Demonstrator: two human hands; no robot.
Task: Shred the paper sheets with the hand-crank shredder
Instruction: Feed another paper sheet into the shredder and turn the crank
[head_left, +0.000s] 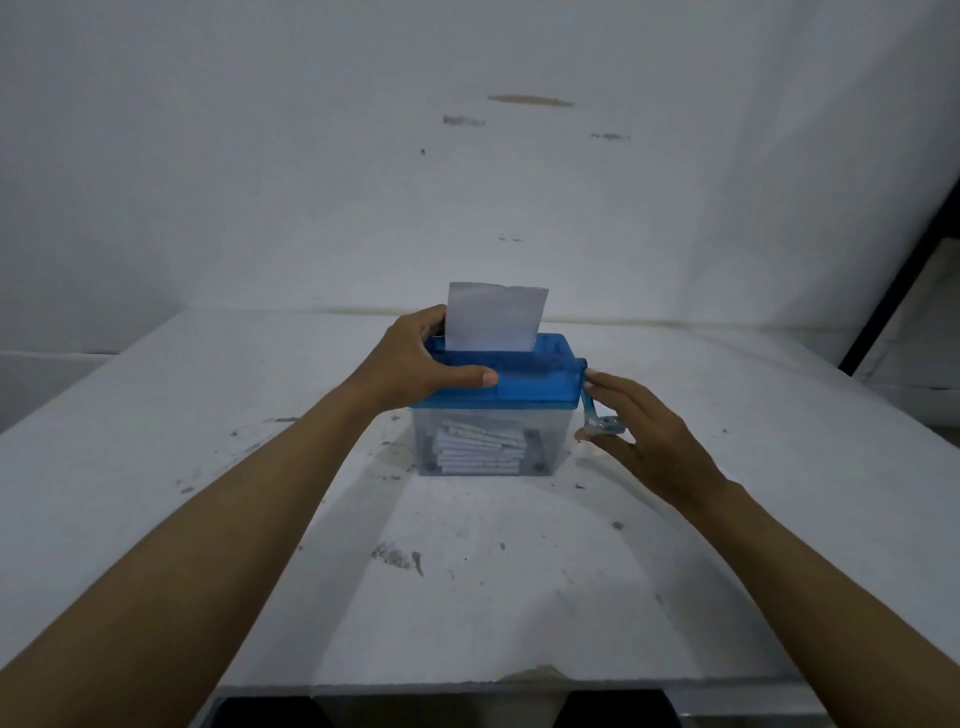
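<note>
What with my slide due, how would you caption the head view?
Left hand grips the blue-lidded clear plastic shredder, right hand holds its blue crank handle, white paper sheet inserted.

Blue-lidded clear shredder (524, 376), white paper (493, 317), scuffed white table (467, 597).
</note>
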